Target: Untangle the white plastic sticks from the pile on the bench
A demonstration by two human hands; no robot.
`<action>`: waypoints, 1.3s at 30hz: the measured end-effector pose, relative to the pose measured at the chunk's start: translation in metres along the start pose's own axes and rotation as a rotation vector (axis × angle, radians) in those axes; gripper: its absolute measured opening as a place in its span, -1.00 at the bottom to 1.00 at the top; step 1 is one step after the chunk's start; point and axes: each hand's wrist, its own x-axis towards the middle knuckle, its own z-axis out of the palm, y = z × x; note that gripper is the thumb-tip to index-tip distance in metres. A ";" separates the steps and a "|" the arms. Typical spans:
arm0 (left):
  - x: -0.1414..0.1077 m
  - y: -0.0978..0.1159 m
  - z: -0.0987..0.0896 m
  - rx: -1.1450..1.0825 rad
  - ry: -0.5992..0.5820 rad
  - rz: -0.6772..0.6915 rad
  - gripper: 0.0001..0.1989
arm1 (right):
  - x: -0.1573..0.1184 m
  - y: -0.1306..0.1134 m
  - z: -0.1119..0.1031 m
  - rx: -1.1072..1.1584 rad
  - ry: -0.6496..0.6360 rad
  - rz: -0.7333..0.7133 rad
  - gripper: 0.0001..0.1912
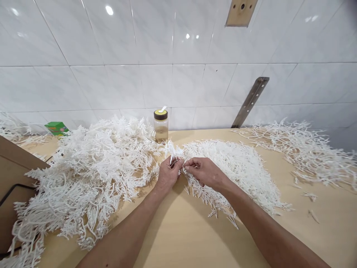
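Note:
Near the middle of the table, my left hand [169, 172] is closed around a white branching plastic sprig [173, 149], whose frilly tips stick up beyond the fingers. Close beside it, my right hand [203, 170] pinches with thumb and forefinger at the sprig's side; the bit between those fingertips is too small to make out fully. To the left lies a big tangled heap of white branching sprigs [97, 167]. Under and beyond my right hand spreads a flatter pile of short white sprig pieces [237, 163].
Bare white stems [301, 149] lie at the far right, with a few loose scraps nearby. A lidded bottle [161, 130] stands at the back by the tiled wall. A green box [57, 128] and a brown carton [19, 175] are on the left. A metal bracket [250, 102] leans there.

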 end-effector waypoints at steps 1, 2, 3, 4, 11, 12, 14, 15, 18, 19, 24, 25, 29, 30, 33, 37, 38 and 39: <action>0.001 -0.001 0.000 0.005 0.004 0.009 -0.72 | 0.000 0.000 0.000 -0.007 0.003 0.004 -0.80; 0.001 -0.002 0.000 0.008 0.008 0.016 -0.73 | 0.000 0.000 0.000 -0.017 0.007 0.005 -0.79; 0.001 -0.003 0.000 0.012 0.011 0.024 -0.73 | 0.000 0.001 0.000 -0.027 0.006 0.007 -0.79; 0.002 -0.003 0.000 0.015 0.013 0.035 -0.73 | 0.000 0.001 0.000 -0.037 0.000 0.007 -0.79; -0.001 0.002 0.001 -0.121 -0.050 -0.128 -0.69 | 0.000 0.001 0.002 -0.136 0.051 -0.058 -0.79; -0.001 0.004 0.000 -0.161 -0.069 -0.169 -0.67 | 0.001 0.000 0.003 -0.176 0.084 -0.080 -0.80; -0.001 0.006 0.000 -0.219 -0.099 -0.219 -0.66 | 0.001 0.000 0.005 -0.254 0.141 -0.127 -0.81; -0.001 0.006 -0.001 -0.225 -0.107 -0.226 -0.67 | 0.001 0.000 0.006 -0.287 0.158 -0.142 -0.81; 0.000 0.005 -0.001 -0.135 -0.096 -0.197 -0.74 | 0.000 0.001 0.011 -0.365 0.183 -0.152 -0.81; 0.000 0.004 -0.001 -0.077 -0.084 -0.171 -0.78 | 0.000 0.001 0.013 -0.386 0.188 -0.153 -0.81; -0.004 0.000 0.001 0.200 -0.021 0.038 -0.90 | -0.002 0.006 0.023 -0.513 0.191 -0.190 -0.83; -0.005 0.000 0.002 0.240 -0.018 0.058 -0.89 | -0.002 0.007 0.025 -0.541 0.197 -0.199 -0.84; -0.009 -0.003 0.001 0.324 0.015 0.083 -0.83 | -0.004 0.011 0.037 -0.636 0.230 -0.252 -0.85; -0.009 -0.004 0.001 0.328 0.031 0.092 -0.82 | -0.005 0.012 0.040 -0.653 0.235 -0.274 -0.84; -0.006 -0.006 -0.003 0.315 0.084 0.115 -0.78 | -0.007 0.013 0.044 -0.670 0.268 -0.350 -0.83; 0.003 -0.004 -0.009 0.149 0.160 -0.023 -0.85 | -0.007 0.009 0.036 -0.595 0.414 -0.441 -0.86; 0.006 -0.003 -0.010 0.068 0.154 -0.077 -0.86 | -0.007 0.007 0.031 -0.559 0.457 -0.427 -0.87; 0.007 -0.002 -0.010 -0.013 0.123 -0.118 -0.85 | -0.006 0.005 0.025 -0.520 0.487 -0.391 -0.88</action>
